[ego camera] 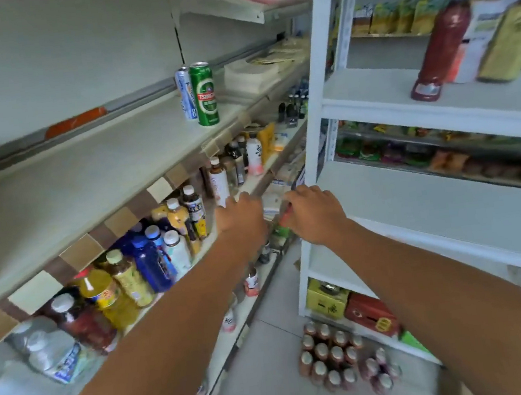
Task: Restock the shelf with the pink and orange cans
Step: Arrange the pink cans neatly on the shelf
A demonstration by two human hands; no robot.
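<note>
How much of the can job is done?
Hardly any, it seems. Done: the wide shelf holds only a green can and a blue-and-white can; no pink or orange ones show there. In hand: the left hand and right hand reach out low; whether either has a grip on a can is hidden. Left: nearly all the restocking.
</note>
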